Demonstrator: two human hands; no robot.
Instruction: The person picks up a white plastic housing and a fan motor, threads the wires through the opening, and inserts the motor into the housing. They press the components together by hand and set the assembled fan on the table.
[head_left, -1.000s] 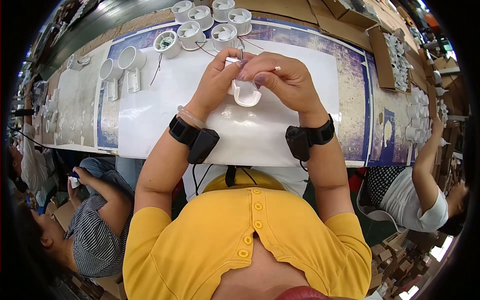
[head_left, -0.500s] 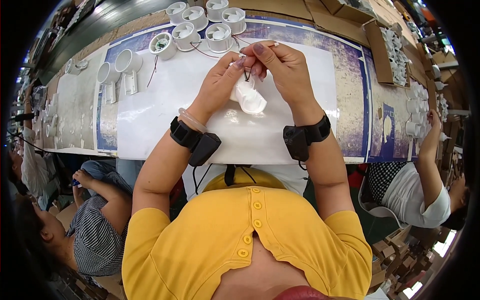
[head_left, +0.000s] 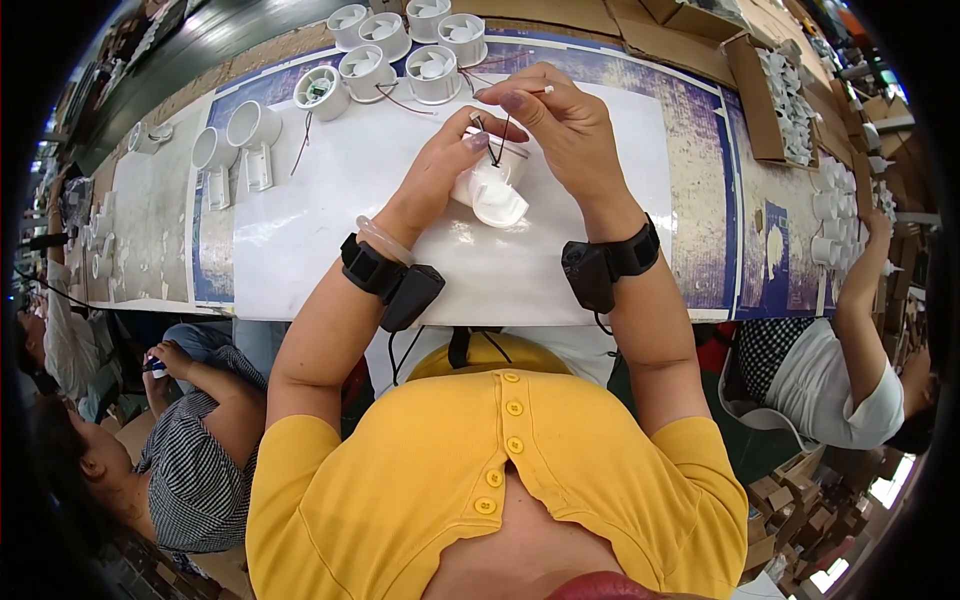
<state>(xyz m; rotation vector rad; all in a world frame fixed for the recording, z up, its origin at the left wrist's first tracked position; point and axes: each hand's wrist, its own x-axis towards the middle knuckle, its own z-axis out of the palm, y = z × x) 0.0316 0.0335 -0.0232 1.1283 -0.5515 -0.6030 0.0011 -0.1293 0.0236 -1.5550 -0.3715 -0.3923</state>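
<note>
My left hand is closed round a white plastic housing with a rounded lip, held over the white sheet. Thin dark wires come out of the housing and run up between my hands. Above and to the right, my right hand pinches a thin wire between thumb and forefinger. A small white connector sticks out beyond those fingertips. Part of the housing is hidden behind my left fingers.
Several white round fan units with trailing red wires stand at the back. A round housing with a green circuit board and white ring holders are to the left. Far right is a cardboard box of white parts. Co-workers sit on both sides.
My hands have moved apart, the right one rising a little with the wire. More of the housing and of the wires now shows between them.
</note>
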